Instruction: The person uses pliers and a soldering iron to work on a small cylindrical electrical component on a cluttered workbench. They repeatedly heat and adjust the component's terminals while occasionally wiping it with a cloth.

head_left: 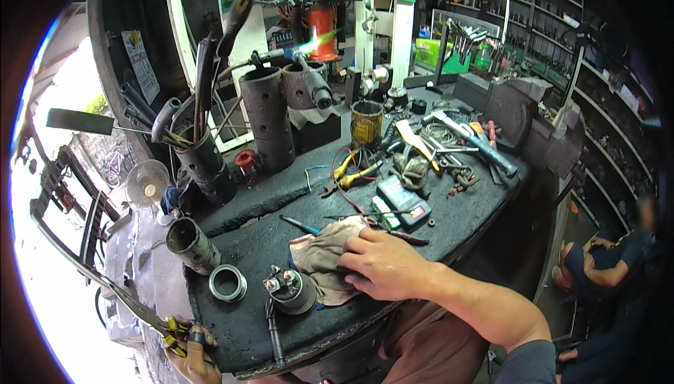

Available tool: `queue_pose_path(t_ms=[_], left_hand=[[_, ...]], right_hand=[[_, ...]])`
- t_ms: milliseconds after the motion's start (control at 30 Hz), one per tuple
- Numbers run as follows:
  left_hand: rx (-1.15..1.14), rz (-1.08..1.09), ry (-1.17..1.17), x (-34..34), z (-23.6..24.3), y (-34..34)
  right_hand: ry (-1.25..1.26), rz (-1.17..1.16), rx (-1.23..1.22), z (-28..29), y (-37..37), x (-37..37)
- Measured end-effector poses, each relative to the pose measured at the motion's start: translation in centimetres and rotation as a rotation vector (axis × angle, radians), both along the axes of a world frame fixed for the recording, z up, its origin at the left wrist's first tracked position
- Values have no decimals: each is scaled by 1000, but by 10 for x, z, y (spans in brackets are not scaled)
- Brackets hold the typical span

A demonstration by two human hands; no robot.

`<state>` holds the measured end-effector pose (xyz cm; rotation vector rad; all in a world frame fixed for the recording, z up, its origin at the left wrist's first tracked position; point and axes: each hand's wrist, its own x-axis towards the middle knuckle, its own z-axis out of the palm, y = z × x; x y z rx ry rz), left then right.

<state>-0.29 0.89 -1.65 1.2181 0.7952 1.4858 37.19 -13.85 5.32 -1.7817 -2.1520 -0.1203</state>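
My right hand (385, 266) rests on a crumpled greyish-pink rag (330, 261) on the dark bench, its fingers curled into the cloth. Just left of the rag stands a short round metal part (295, 296) with two shiny terminals on top. A slim metal rod (274, 335) lies at its near left. At the lower left, beyond the bench corner, my left hand (195, 359) closes round a tool with yellow-and-black handles, which looks like pliers (174, 333). A metal ring (228, 283) and an upright metal tube (193, 243) sit nearer that corner.
Yellow-handled pliers (354, 173), a grey case (404, 200), a hammer (484, 147) and loose tools crowd the bench's far side. Tall tubes (265, 121) hold tools behind. A large vise (537, 121) stands right. A person (604, 265) sits at the far right.
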Motion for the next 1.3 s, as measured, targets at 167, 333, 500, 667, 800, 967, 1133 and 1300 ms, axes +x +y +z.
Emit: queue_pose_path(t_ms=[167,333,500,667,800,967,1133,1300], left_hand=[[16,-49,-10,0,3,3],[17,-19,-1,-1,1,-1],[27,-44,5,6,10,-1],[23,-37,-22,7,11,-3],[4,-23,-7,5,9,-6],[-9,-25,3,8,14,-4],[32,-32,-10,5,10,-3],[32,-26,12,7,14,-4]], right_hand=[[-8,0,18,1,3,0],[44,8,20,-3,2,0],[2,-1,3,1,3,1],[12,-17,-30,2,3,0],[34,-10,-17,0,1,0],[-39,6,22,1,2,2],[12,1,12,-1,1,1],[-10,4,10,-1,0,1]])
